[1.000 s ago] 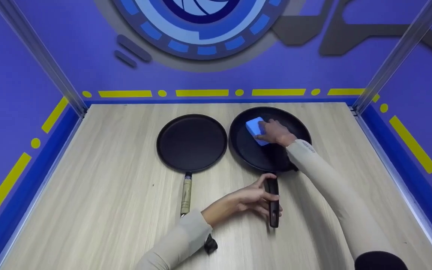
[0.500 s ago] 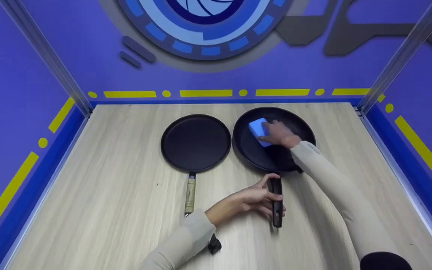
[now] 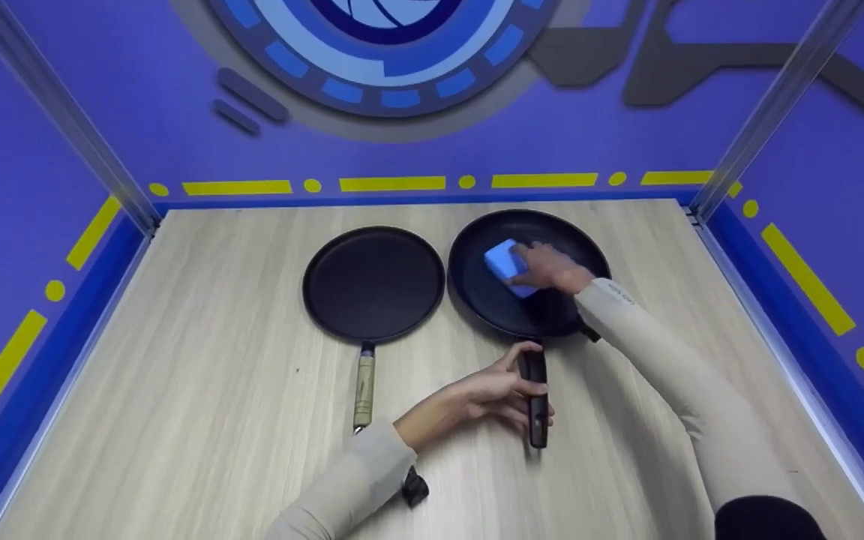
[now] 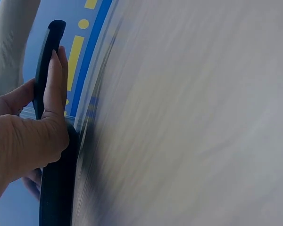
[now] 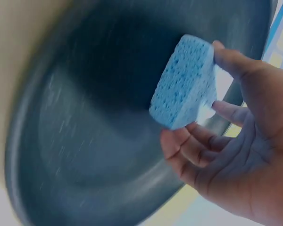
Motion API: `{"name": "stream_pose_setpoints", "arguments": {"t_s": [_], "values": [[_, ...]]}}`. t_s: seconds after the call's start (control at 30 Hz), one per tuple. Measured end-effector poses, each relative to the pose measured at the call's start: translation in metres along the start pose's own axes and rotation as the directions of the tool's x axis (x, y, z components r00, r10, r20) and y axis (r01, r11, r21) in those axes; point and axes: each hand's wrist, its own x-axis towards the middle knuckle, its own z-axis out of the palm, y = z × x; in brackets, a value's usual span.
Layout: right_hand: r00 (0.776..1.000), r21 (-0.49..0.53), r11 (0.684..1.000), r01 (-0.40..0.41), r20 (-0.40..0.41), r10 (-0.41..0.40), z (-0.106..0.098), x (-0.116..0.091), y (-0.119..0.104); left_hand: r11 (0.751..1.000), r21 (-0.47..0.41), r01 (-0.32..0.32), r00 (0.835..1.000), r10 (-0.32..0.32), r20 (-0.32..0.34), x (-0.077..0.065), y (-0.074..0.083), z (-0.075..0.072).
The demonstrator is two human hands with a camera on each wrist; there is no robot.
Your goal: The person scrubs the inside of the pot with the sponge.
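Observation:
A black frying pan (image 3: 477, 300) lies at the right of the table, its black handle (image 3: 538, 420) pointing toward me. My left hand (image 3: 496, 391) grips that handle, thumb and fingers on opposite sides, as the left wrist view also shows. Inside the pan, my right hand (image 3: 548, 268) pinches a light blue sponge (image 3: 505, 260) over the cooking surface. In the right wrist view the porous sponge (image 5: 179, 84) sits between thumb and fingertips, close over the pan's dark inner surface (image 5: 85, 136).
A flat black griddle pan (image 3: 373, 285) with a wooden handle (image 3: 364, 386) lies just left of the frying pan. Under my left forearm a small black piece (image 3: 415, 489) shows. Blue walls (image 3: 402, 161) enclose the wooden table (image 3: 199, 360) at the back and sides.
The camera view shifts slightly. My right hand moves the sponge a little down and toward the near side within the pan. My left hand keeps its grip on the handle.

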Motion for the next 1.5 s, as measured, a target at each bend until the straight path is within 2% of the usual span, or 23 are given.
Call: {"name": "stream_pose_setpoints", "arguments": {"t_s": [0.13,0.2,0.27,0.37,0.5,0.6,0.7,0.77,0.87,0.97,1.13,1.23,1.37,1.5], "values": [[0.985,0.061,0.984,-0.17,0.02,0.169,-0.008,0.0,0.032,1.0,-0.001,-0.001,1.0,0.001,0.008,0.0,0.0,0.001],[0.975,0.077,0.973,-0.22,0.041,0.217,-0.011,0.0,0.04,1.0,-0.002,0.0,1.0,0.0,0.008,0.0,0.001,0.0],[0.972,0.076,0.97,-0.233,0.053,0.229,-0.012,0.002,0.04,1.0,0.001,-0.003,1.0,0.003,0.007,0.0,0.002,-0.001],[0.984,0.012,0.984,-0.178,0.027,0.178,-0.01,0.003,0.024,1.0,-0.003,-0.009,1.0,0.009,0.006,0.0,0.003,-0.002],[1.0,-0.067,0.998,-0.018,0.001,0.018,-0.001,-0.001,-0.01,1.0,-0.004,-0.018,1.0,0.018,-0.003,0.001,0.002,-0.001],[0.996,-0.112,0.99,0.089,0.029,-0.086,0.008,-0.009,-0.037,1.0,-0.003,-0.019,1.0,0.019,-0.007,0.001,0.001,0.0],[0.991,-0.146,0.98,0.132,0.039,-0.128,0.014,-0.017,-0.053,1.0,0.004,-0.025,1.0,0.025,-0.007,0.001,0.001,0.0],[0.99,-0.143,0.98,0.139,0.034,-0.135,0.014,-0.02,-0.055,1.0,0.007,-0.026,1.0,0.026,-0.007,0.001,0.001,0.0],[0.992,-0.104,0.987,0.124,0.025,-0.122,0.011,-0.019,-0.042,1.0,0.009,-0.022,1.0,0.022,-0.013,0.0,0.001,0.0],[0.996,-0.061,0.994,0.09,0.006,-0.09,0.005,-0.015,-0.017,1.0,0.011,-0.019,1.0,0.02,-0.015,0.0,0.0,0.001],[0.998,0.002,0.999,-0.035,-0.058,0.035,-0.002,-0.011,0.029,1.0,0.017,-0.021,1.0,0.021,-0.015,0.0,-0.001,0.001],[0.992,0.036,0.994,-0.101,-0.074,0.104,-0.004,-0.012,0.048,1.0,0.017,-0.019,1.0,0.02,-0.015,0.0,-0.001,0.001],[0.991,0.025,0.992,-0.12,-0.053,0.121,-0.003,-0.012,0.053,1.0,0.003,-0.02,1.0,0.02,-0.006,0.0,-0.001,0.002],[0.997,-0.019,0.998,-0.056,-0.054,0.055,0.002,-0.012,0.036,0.999,-0.026,-0.027,1.0,0.027,0.003,0.001,-0.001,0.003]]}}
